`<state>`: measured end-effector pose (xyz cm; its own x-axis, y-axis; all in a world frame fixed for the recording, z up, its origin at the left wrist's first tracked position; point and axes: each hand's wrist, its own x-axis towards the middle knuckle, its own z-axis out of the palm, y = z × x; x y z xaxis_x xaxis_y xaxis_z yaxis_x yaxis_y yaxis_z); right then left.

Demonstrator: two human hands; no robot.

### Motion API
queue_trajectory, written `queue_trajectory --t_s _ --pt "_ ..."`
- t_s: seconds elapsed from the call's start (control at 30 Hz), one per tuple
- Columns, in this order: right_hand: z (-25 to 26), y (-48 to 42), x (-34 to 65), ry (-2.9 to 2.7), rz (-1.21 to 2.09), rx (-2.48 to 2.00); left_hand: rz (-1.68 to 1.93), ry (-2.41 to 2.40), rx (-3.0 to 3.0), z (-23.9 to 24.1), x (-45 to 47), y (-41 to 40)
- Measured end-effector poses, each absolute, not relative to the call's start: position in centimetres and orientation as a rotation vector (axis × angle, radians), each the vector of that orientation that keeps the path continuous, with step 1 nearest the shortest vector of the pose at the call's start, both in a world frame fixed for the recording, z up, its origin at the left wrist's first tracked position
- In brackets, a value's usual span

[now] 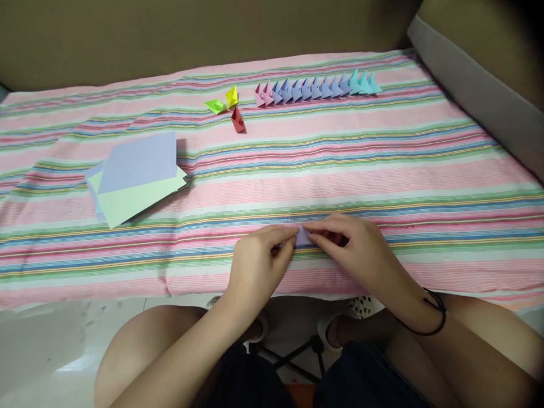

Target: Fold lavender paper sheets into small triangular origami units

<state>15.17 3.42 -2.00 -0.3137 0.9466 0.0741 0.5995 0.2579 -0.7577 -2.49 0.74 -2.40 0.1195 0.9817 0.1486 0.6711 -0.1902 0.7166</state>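
Note:
A small folded lilac paper piece (303, 236) lies on the striped cloth (382, 170) near its front edge. My left hand (257, 263) pinches its left side with thumb and forefinger. My right hand (355, 249) presses on its right side, fingertips on the paper; a black band circles that wrist. Most of the paper is hidden under my fingers.
A stack of lilac and pale green paper sheets (136, 175) lies at the left. At the back, a row of several folded pink, lilac and teal paper boats (317, 88) stands beside green (215, 105), yellow (232, 96) and red (238, 120) ones. A grey cushion (480, 96) borders the right.

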Motion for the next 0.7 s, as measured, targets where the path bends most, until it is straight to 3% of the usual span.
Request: queue_trajectory --t_s 0.5,0.7 --pt "-2.2 3.3 14.5 -2.033 0.765 -1.480 0.853 1.673 2.211 -3.1 -1.7 0.3" --pt "-1.5 3.4 14.2 -1.861 0.972 -1.472 0.952 1.608 2.159 -3.3 -1.9 0.2"
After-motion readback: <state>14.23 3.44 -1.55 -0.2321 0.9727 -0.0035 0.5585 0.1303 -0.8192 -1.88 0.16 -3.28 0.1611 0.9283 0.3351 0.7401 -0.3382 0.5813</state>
